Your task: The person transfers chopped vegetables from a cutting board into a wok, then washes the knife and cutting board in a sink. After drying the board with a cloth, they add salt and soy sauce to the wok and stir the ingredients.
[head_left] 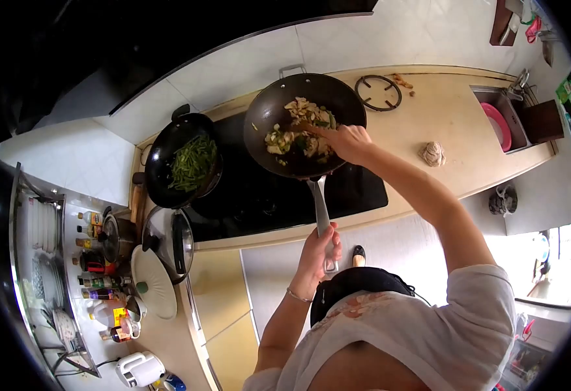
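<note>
My left hand (315, 255) is wrapped round the metal handle (321, 202) of a large dark wok (266, 107) on the black stovetop (233, 199). Over the wok's right side, my right hand (351, 143) grips a brown wooden spatula (309, 129), its blade down among the food. Cooked pale pieces mixed with green bits (305, 112) lie in the wok. To its left, a second black pan (158, 163) holds cut green vegetables (193, 163); neither hand touches it.
A pot ring (378, 92) and a bundled cloth (433, 154) lie on the right counter, before a sink with a pink basin (497, 127). At left are a glass lid (168, 241), a white lid (155, 281), several bottles (100, 281) and a white kettle (140, 369).
</note>
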The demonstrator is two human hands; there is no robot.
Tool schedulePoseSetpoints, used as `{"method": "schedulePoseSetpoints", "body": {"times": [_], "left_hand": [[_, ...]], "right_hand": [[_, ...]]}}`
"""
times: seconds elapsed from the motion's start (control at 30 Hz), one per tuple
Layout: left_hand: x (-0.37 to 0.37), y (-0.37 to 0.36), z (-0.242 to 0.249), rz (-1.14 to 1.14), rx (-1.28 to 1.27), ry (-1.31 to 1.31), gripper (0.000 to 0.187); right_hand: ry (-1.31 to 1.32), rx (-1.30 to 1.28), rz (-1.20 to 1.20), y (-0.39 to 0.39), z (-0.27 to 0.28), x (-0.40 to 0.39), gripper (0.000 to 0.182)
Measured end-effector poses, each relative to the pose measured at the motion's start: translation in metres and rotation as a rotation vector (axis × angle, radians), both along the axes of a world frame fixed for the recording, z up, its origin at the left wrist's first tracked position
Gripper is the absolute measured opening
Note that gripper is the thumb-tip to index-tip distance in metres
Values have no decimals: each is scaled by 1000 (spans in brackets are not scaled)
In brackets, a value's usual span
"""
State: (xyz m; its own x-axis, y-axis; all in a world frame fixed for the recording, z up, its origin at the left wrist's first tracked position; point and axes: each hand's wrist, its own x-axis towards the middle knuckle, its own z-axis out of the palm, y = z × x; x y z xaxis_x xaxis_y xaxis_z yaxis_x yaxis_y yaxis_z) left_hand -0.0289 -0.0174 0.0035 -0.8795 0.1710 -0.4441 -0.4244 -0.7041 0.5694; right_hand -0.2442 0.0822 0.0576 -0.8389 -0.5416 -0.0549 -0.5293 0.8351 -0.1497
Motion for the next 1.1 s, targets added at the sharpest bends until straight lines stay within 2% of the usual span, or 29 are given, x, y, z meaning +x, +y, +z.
{"method": "schedulePoseSetpoints", "body": {"times": [0.1,0.2,0.27,0.4,0.5,0.57,0.7,0.77,0.8,0.9,1.03,1.1], "left_hand": [[0,0,0,-15,-3,3,20],[0,0,-1,-16,5,-11,20],[0,0,-2,-15,8,-17,21],[0,0,-2,-12,44,5,21],[1,1,-2,-5,30,-9,22],[-1,0,-1,2,31,-9,22],[0,2,0,3,15,-9,20],[1,1,-3,4,25,6,19],[2,0,-3,-1,24,-2,19],[2,2,-3,17,35,-2,19],[1,2,-2,17,6,-29,20],[1,1,-3,-1,14,-15,19]], "right_hand": [[-104,133,-8,34,27,22,32],[-76,111,26,64,74,29,26],[-100,-13,76,75,101,35,18],[-168,136,115,64,75,28,22],[-75,57,-22,42,38,3,22],[63,-148,-40,33,30,-22,23],[56,-185,-100,9,18,-57,26],[16,-142,-150,2,15,-57,28],[56,-7,-97,7,10,-49,28],[16,20,-80,34,-1,-24,28],[-82,97,-116,68,70,5,25],[-49,48,5,83,103,5,21]]}}
